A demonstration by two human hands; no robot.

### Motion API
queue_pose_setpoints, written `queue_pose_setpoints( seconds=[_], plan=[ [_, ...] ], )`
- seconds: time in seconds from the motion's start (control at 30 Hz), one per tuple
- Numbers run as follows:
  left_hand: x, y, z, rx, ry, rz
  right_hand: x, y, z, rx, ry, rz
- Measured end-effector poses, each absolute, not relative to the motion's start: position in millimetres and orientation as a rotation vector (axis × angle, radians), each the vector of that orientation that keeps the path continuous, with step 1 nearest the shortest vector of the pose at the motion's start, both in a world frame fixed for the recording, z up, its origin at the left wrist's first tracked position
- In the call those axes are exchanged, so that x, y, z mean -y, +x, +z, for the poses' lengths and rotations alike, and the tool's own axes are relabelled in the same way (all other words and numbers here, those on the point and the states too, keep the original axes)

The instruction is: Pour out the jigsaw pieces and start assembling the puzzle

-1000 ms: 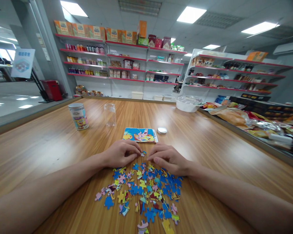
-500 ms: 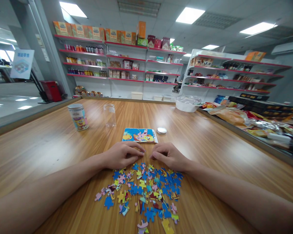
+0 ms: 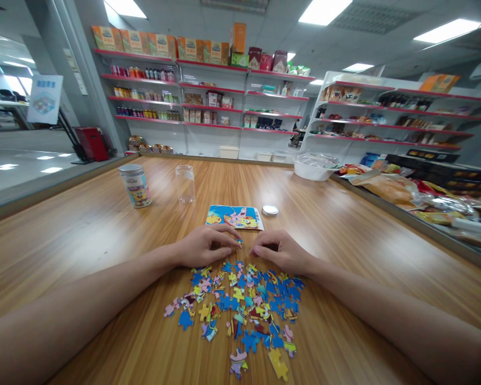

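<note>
A small puzzle piece is pinched at the fingertips of the left hand, just above the wooden table; it sits at the hand's inner edge, in the gap toward the right hand. The left hand is plainly the nearer; the right hand's fingertips are a short way off to the piece's right. The piece is too small for a long axis to be made out. The right hand is curled palm-down with fingers bent under; whether anything is held cannot be told. Just nearer the person than both hands, a loose heap of puzzle pieces is spread, mostly blue, yellow and pink. Just beyond the hands a cartoon picture card lies flat, long axis left-right, with a metal lid beside its right end. Further left-back, an empty clear jar and a lidded printed can stand upright, apart. Can label, blue floor sign and shelf boxes carry print, but nothing is legible.
</note>
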State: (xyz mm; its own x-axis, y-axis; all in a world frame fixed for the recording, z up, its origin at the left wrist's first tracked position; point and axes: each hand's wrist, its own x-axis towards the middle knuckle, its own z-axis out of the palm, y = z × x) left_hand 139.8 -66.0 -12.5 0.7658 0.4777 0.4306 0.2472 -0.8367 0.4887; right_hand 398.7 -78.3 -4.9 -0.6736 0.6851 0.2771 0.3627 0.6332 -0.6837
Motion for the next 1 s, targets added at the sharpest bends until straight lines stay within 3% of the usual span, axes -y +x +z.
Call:
queue_pose_setpoints(
  seconds=[0.53, 1.0],
  plan=[
    [68.3, 132.5, -7.1, -0.542, 2.547, 0.545, 85.6, 394.2, 1.9, 2.541, -0.758, 0.771],
    [68.1, 132.1, -7.0, -0.528, 2.365, 0.552, 85.3, 393.2, -2.5, 2.492, -0.688, 0.749]
  ],
)
